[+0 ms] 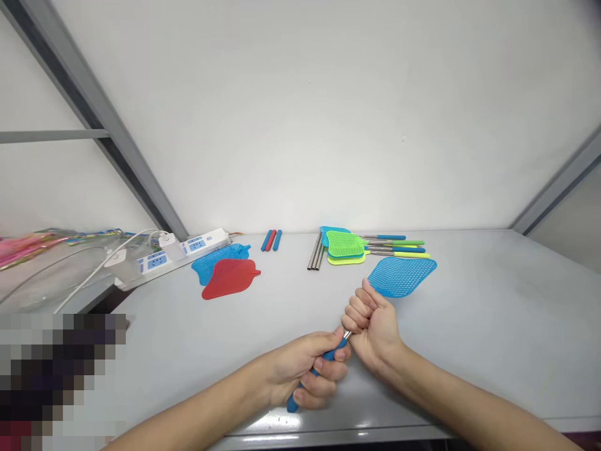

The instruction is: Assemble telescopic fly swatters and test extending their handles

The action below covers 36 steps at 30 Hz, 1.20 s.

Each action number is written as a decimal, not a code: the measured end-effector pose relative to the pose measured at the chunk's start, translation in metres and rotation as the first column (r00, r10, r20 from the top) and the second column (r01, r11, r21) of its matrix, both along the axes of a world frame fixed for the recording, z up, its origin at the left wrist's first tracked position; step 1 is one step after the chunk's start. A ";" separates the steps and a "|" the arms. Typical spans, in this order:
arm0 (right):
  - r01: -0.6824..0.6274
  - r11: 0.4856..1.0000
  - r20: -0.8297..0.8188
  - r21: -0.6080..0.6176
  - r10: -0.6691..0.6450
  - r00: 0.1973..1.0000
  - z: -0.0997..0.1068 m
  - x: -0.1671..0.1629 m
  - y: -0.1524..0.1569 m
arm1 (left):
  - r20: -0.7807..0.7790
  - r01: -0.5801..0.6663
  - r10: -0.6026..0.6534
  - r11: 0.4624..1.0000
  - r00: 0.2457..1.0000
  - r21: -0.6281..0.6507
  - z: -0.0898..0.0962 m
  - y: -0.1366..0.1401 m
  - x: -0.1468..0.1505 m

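Note:
Both hands hold one blue fly swatter, slanting from lower left to upper right above the table's front part. My left hand is closed around its blue handle grip, whose end pokes out below the fist. My right hand is wrapped around the shaft just under the perforated blue head. A short bit of metal shaft shows between the two fists; the rest of it is hidden by my fingers.
Several swatters with green, yellow and blue heads lie stacked at the back, beside metal rods. Three loose grips, a red swatter head, a blue head and a power strip lie further left.

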State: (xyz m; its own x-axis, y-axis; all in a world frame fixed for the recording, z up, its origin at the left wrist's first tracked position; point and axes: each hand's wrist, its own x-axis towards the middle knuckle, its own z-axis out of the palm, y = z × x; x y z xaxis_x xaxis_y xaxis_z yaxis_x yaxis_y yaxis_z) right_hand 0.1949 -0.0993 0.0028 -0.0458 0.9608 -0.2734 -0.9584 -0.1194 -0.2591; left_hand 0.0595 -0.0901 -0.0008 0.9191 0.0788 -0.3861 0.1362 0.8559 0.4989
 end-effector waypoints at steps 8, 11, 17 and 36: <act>-0.043 0.991 -0.004 0.127 0.044 0.999 0.001 0.000 0.003 | -0.013 -0.091 0.093 0.986 0.996 0.137 0.001 -0.003 0.002; -0.105 0.978 0.002 0.179 0.107 0.994 0.002 0.002 0.005 | 0.001 -0.143 0.146 0.971 0.989 0.191 0.002 -0.004 0.004; -0.242 0.938 0.046 0.248 0.238 0.970 0.007 0.006 0.011 | 0.015 -0.167 0.169 0.953 0.986 0.254 0.001 -0.004 0.004; -0.402 0.890 0.382 0.214 0.302 0.873 0.010 0.000 0.011 | 0.023 -0.190 0.206 0.843 0.978 0.503 0.013 -0.012 0.007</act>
